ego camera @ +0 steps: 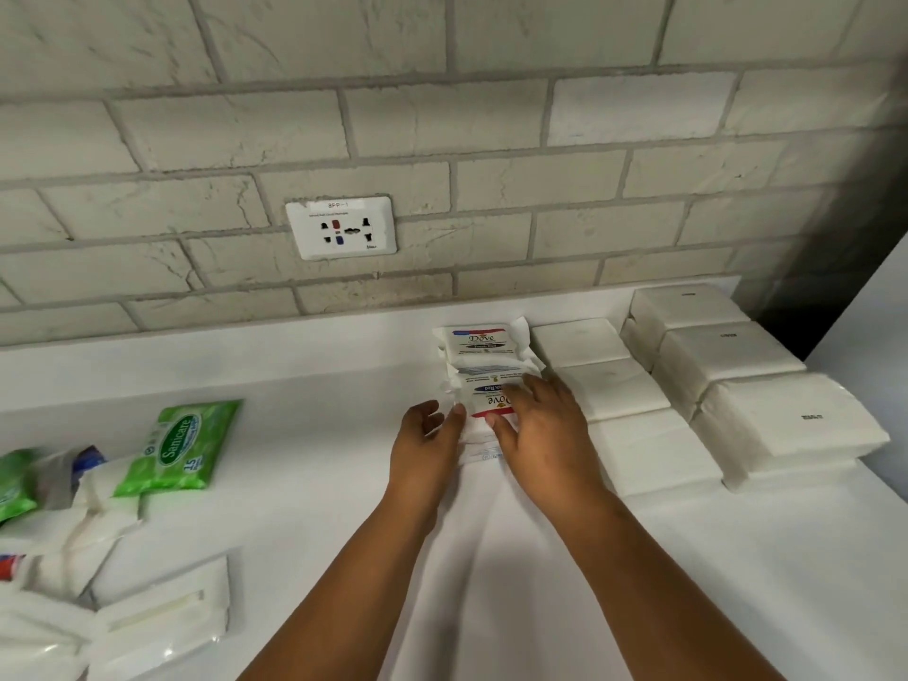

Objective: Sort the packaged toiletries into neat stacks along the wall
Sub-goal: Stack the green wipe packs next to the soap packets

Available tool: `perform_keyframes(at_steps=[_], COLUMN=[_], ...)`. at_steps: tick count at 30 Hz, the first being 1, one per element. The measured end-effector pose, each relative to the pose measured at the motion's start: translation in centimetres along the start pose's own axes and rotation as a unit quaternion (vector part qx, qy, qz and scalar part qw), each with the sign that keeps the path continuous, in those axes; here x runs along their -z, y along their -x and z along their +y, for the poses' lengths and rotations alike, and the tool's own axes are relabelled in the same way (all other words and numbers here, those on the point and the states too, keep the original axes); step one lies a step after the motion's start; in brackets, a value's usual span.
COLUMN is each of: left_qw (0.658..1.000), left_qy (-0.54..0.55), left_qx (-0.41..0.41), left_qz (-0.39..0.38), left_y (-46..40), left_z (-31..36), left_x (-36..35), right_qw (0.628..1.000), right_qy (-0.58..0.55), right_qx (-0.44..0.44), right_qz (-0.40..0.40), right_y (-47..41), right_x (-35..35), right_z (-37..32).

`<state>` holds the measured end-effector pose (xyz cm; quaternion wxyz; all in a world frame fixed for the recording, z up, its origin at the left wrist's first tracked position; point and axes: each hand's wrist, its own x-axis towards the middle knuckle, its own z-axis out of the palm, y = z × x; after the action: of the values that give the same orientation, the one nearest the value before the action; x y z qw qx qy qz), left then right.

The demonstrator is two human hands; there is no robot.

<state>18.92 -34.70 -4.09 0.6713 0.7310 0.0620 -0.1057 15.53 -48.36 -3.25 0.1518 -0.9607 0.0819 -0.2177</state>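
Both hands square up a row of Dove soap packets [486, 380] near the counter's [314, 484] back edge: the left hand [426, 442] touches the nearest packet's side, the right hand [538, 425] rests flat on top, fingers straight. The light, crinkly wrappers look slippery and are best held by their long sides. The right hand hides the packet's right half, and the unsorted packs [162, 626] at the counter's left edge are cut off.

Matt rough wall bricks [442, 120], smooth white counter [314, 508], glossy green plastic wipes pack [179, 447], matt paper-like white packets [727, 351]
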Motion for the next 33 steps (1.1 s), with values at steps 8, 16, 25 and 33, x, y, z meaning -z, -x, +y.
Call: perform_keyframes(at_steps=[8, 16, 25, 33], left_qw=[0.998, 0.991, 0.979, 0.968], left_qy=[-0.004, -0.021, -0.075, -0.206], left_qx=[-0.013, -0.036, -0.031, -0.029], left_qz=[0.054, 0.129, 0.189, 0.142], left_y=[3.0, 6.5, 7.1, 1.6], left_z=[1.4, 1.5, 0.9, 0.9], left_x=[6.7, 17.5, 30.2, 35.1], right_qw=[0.998, 0.981, 0.955, 0.95], right_qy=[-0.041, -0.113, -0.192, -0.187], right_qx=[0.02, 0.073, 0.077, 0.069], right_qz=[-0.05, -0.14, -0.212, -0.238], right_y=[1.3, 5.1, 7.0, 3.0], right_x=[1.4, -0.4, -4.2, -8.3], right_z=[-6.4, -16.9, -26.6, -30.8])
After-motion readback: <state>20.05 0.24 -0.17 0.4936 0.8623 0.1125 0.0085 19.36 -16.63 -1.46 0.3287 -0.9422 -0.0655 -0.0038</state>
